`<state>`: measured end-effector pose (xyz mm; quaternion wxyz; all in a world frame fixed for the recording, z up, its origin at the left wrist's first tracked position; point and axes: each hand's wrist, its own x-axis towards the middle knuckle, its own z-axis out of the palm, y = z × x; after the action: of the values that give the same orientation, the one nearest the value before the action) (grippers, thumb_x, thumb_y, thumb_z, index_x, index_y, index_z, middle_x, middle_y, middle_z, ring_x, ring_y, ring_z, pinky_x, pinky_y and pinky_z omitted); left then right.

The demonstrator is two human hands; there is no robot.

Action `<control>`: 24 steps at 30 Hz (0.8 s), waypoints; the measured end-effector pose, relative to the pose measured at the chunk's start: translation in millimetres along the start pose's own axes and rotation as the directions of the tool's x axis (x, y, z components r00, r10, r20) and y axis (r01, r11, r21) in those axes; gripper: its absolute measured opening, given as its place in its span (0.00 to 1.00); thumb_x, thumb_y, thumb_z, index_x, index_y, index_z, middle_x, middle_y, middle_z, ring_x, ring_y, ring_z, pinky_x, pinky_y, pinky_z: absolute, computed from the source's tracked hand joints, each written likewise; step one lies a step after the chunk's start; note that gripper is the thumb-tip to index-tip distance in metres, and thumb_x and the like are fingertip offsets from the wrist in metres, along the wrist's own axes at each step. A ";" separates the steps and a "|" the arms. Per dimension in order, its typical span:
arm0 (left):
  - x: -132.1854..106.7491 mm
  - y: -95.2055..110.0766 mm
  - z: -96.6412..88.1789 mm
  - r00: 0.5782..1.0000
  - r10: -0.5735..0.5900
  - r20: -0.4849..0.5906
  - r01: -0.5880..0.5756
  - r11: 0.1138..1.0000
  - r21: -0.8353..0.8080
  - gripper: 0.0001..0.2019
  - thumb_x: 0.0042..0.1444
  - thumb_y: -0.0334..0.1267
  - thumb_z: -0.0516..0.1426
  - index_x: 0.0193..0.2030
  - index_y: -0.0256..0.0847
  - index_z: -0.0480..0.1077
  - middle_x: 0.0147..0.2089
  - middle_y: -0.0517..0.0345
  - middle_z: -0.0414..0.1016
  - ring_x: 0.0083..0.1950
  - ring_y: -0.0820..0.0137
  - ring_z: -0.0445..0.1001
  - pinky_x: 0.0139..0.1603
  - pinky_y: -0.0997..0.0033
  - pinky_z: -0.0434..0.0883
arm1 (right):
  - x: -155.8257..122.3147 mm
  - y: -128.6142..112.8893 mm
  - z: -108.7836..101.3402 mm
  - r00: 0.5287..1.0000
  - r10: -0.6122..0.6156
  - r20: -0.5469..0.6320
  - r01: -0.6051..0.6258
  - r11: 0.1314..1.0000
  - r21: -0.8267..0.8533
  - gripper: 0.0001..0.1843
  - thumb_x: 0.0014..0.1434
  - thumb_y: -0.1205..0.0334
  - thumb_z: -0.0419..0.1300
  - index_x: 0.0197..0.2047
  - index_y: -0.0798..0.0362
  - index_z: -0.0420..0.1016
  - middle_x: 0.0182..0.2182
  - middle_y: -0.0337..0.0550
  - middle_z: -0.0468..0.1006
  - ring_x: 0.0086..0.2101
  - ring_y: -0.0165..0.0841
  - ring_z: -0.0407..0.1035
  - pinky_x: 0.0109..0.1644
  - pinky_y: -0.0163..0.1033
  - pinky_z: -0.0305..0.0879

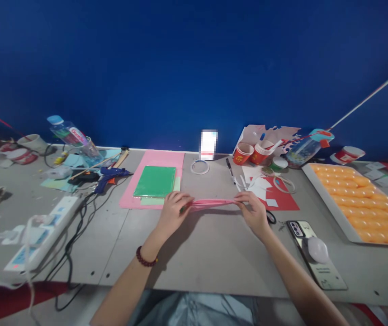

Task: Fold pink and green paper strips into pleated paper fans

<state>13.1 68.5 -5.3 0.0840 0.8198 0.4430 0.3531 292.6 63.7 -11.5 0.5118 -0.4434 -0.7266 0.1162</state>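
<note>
A matt, lightly creased paper finish is shown by the thin folded pink strip (212, 203) in the middle. Matt paper is also seen in the large flat pink sheet (158, 157) at far left of it and the flat red sheet (284, 203) to the right. Glossy plastic film is stretched over the rectangular green packet (155, 181). Smooth plastic is presented by the blue glue gun (107, 181), the long white power strip (40, 251) and the clear, shiny blue-capped bottle (86, 146), all at left. At right, bright highlights are given off by smooth, glossy rounded orange pieces (360, 199). The grey tabletop (207, 258) is left smooth and matt; a dull, even finish is shown by the blue wall (180, 68).
</note>
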 end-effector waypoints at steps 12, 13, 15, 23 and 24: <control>4.1 7.8 -6.6 0.979 0.062 -0.196 -0.055 0.998 0.039 0.05 0.59 0.32 0.55 0.37 0.42 0.72 0.34 0.57 0.75 0.39 0.68 0.70 0.47 0.61 0.64 | -1.2 5.7 -9.2 0.978 -0.196 0.070 0.208 0.949 -0.238 0.07 0.58 0.67 0.58 0.36 0.47 0.76 0.35 0.44 0.78 0.38 0.37 0.71 0.44 0.45 0.66; 4.1 8.0 -6.8 0.977 0.068 -0.202 -0.061 0.997 0.038 0.05 0.59 0.32 0.55 0.37 0.42 0.72 0.33 0.58 0.75 0.39 0.68 0.70 0.46 0.62 0.64 | -1.2 5.7 -9.3 0.977 -0.201 0.074 0.213 0.945 -0.249 0.07 0.58 0.67 0.58 0.36 0.47 0.76 0.35 0.44 0.79 0.38 0.37 0.71 0.44 0.45 0.66; 3.7 7.8 -6.5 0.974 0.077 -0.212 -0.071 0.997 0.038 0.05 0.58 0.32 0.56 0.37 0.42 0.73 0.32 0.58 0.75 0.38 0.68 0.70 0.45 0.62 0.64 | -1.2 5.3 -9.0 0.975 -0.205 0.082 0.219 0.940 -0.261 0.07 0.58 0.67 0.58 0.36 0.47 0.76 0.36 0.44 0.79 0.38 0.37 0.71 0.44 0.45 0.66; 2.9 6.7 -3.5 0.968 0.055 -0.244 -0.046 0.998 0.041 0.05 0.58 0.34 0.56 0.36 0.44 0.74 0.31 0.59 0.75 0.36 0.70 0.70 0.44 0.63 0.64 | 0.3 2.9 -7.4 0.973 -0.215 0.077 0.228 0.939 -0.257 0.07 0.57 0.69 0.59 0.36 0.49 0.75 0.35 0.44 0.78 0.38 0.36 0.70 0.44 0.45 0.65; 2.9 6.9 -3.3 0.967 0.046 -0.252 -0.038 0.999 0.034 0.05 0.59 0.34 0.56 0.35 0.44 0.74 0.31 0.59 0.74 0.36 0.70 0.70 0.43 0.63 0.64 | 0.3 2.7 -7.3 0.974 -0.214 0.077 0.227 0.940 -0.256 0.07 0.57 0.70 0.59 0.36 0.49 0.75 0.35 0.44 0.78 0.38 0.36 0.70 0.44 0.45 0.65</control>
<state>16.6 66.1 1.7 0.0076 0.7785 0.4376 0.4499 300.2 63.3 -9.7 0.4406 -0.4203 -0.7927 -0.0289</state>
